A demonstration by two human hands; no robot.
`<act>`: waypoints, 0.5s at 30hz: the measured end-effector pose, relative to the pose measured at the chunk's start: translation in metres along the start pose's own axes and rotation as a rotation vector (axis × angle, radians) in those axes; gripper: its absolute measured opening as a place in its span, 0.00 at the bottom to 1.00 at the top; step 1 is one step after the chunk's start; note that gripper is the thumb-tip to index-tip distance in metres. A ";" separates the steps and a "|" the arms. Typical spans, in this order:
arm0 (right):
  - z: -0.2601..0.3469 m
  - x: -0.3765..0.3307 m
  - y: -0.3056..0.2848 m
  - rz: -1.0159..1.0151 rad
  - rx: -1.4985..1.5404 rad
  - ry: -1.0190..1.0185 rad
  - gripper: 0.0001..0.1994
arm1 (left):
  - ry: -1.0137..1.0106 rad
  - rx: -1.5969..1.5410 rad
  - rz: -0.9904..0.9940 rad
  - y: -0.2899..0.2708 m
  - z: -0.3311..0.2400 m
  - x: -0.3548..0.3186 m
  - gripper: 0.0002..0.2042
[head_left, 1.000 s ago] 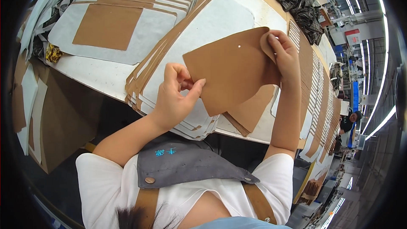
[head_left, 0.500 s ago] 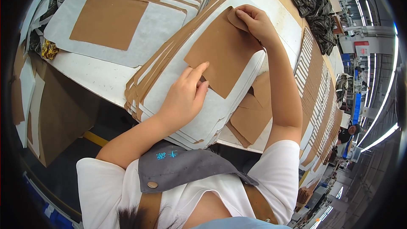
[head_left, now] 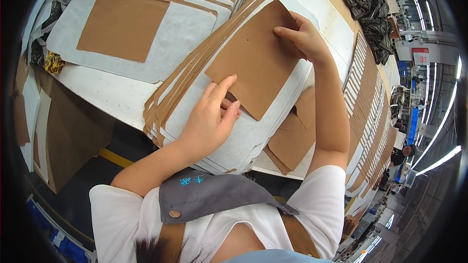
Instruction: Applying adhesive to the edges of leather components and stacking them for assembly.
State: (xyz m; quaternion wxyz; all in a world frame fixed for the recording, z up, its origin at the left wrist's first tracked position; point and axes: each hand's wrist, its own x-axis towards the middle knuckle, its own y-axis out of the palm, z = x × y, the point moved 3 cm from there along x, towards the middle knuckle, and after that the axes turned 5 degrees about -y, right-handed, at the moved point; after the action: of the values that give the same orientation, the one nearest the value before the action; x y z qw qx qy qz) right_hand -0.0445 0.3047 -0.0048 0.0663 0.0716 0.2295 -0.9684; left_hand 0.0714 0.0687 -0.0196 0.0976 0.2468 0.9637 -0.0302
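A brown rectangular panel (head_left: 258, 51) lies over the top of a stack of white-faced, brown-edged sheets (head_left: 187, 102) on the table before me. My right hand (head_left: 306, 39) grips the panel's far right edge, thumb on top and fingers beneath. That side is lifted slightly and curves. At the panel's near left edge is my left hand (head_left: 212, 112); its index finger rests on top while other fingers tuck under the edge. The thumb sits just beside the near edge. A small dark mark shows on the panel's surface.
Fanned white sheets with brown rectangles (head_left: 183, 31) spread at the far left. Loose brown pieces (head_left: 292, 139) lie right of my stack. Further right runs another overlapping row of sheets (head_left: 368, 102). Dark crumpled material (head_left: 358, 0) sits at the back, and a distant person (head_left: 403, 152) is at far right.
The panel's far corner, folded over in my right hand before, now lies unfolded. My right hand has shifted slightly right and down along the edge. The left hand has barely moved.
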 end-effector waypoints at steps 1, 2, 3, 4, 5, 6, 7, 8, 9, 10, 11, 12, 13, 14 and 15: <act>-0.007 0.003 -0.001 -0.063 -0.081 -0.053 0.25 | 0.000 0.002 0.004 0.000 -0.001 0.000 0.21; -0.005 0.005 0.002 -0.123 -0.162 -0.105 0.25 | -0.009 -0.009 -0.001 -0.002 -0.001 -0.001 0.21; -0.003 0.005 0.003 -0.125 -0.159 -0.103 0.25 | -0.017 -0.020 -0.007 -0.002 -0.001 -0.001 0.21; 0.002 0.005 0.004 -0.077 -0.173 -0.085 0.24 | -0.019 -0.018 -0.004 -0.002 0.000 -0.001 0.21; 0.008 0.004 0.007 -0.028 -0.187 -0.069 0.23 | -0.015 -0.022 -0.006 -0.002 0.000 -0.001 0.21; 0.010 0.004 0.007 -0.029 -0.184 -0.068 0.23 | -0.011 -0.026 -0.008 -0.003 0.000 -0.001 0.21; 0.011 0.004 0.008 -0.033 -0.210 -0.081 0.23 | -0.012 -0.025 -0.008 -0.003 0.000 -0.001 0.21; 0.013 0.004 0.009 -0.037 -0.237 -0.096 0.23 | -0.027 -0.031 0.004 -0.003 -0.001 0.000 0.21; 0.013 0.004 0.009 -0.036 -0.236 -0.097 0.23 | -0.041 -0.038 0.015 -0.003 -0.001 0.001 0.21; 0.013 0.003 0.009 -0.041 -0.255 -0.092 0.23 | -0.041 -0.037 0.013 -0.003 -0.002 0.001 0.21; 0.013 0.003 0.008 -0.047 -0.275 -0.087 0.23 | -0.048 -0.050 0.022 -0.003 -0.002 0.001 0.21; 0.013 0.003 0.008 -0.045 -0.276 -0.088 0.23 | -0.055 -0.064 0.031 -0.002 -0.002 0.001 0.21; 0.013 0.003 0.008 -0.058 -0.311 -0.102 0.23 | -0.055 -0.065 0.029 -0.003 -0.001 0.002 0.21; 0.013 0.004 0.008 -0.070 -0.347 -0.117 0.24 | -0.063 -0.070 0.040 -0.003 -0.001 0.002 0.21; 0.013 0.004 0.008 -0.067 -0.348 -0.118 0.24 | -0.070 -0.075 0.051 -0.003 0.000 0.002 0.21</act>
State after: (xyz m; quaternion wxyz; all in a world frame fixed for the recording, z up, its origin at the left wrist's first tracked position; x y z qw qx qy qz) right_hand -0.0485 0.2912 0.0029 0.0589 -0.0055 0.3915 -0.9183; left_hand 0.0682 0.0675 -0.0199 0.1411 0.2664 0.9535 -0.0004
